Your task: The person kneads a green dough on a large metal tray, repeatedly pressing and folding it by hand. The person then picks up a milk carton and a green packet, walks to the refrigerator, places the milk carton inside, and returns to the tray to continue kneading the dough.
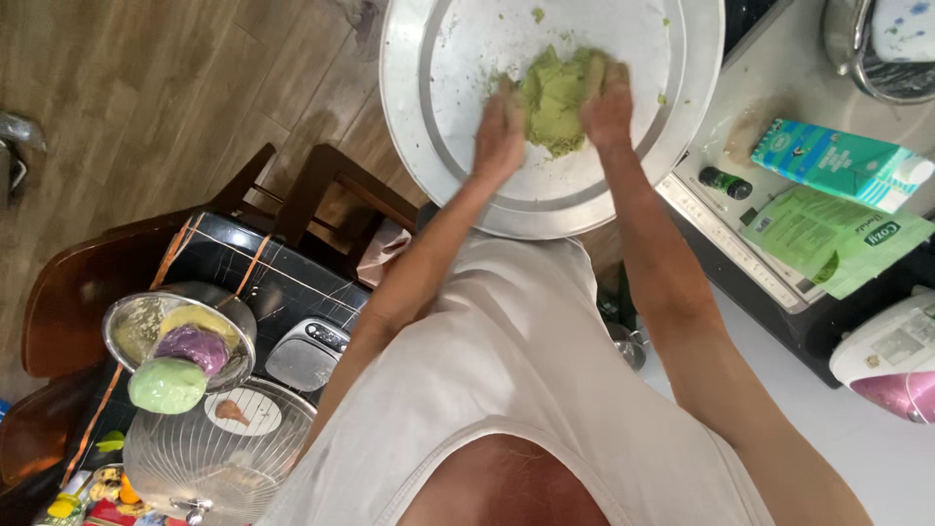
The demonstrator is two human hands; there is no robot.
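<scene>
From my head camera I look down at my two hands in a big round metal tray (443,117). A lump of green dough (557,97) sits near the middle of the tray. My left hand (501,131) presses on one side of the lump, fingers bent and partly closed against it. My right hand (608,105) presses on the other side, curled over the edge of the dough. I grip the lump from both sides, but I do not lift it.

The dough looks rough and crumbly, not smooth. Small green crumbs lie loose on the tray. So I think the mixing is mostly done, but the kneading is only part way. The lump needs more work to get smooth.

Down to my left a metal bowl (131,321) holds smooth round dough balls: a green ball (168,386), a purple ball (192,348) and a yellow ball (200,319) behind. Those look finished. To my right, on a counter, lie a teal carton (838,161) and a green packet (828,239).
</scene>
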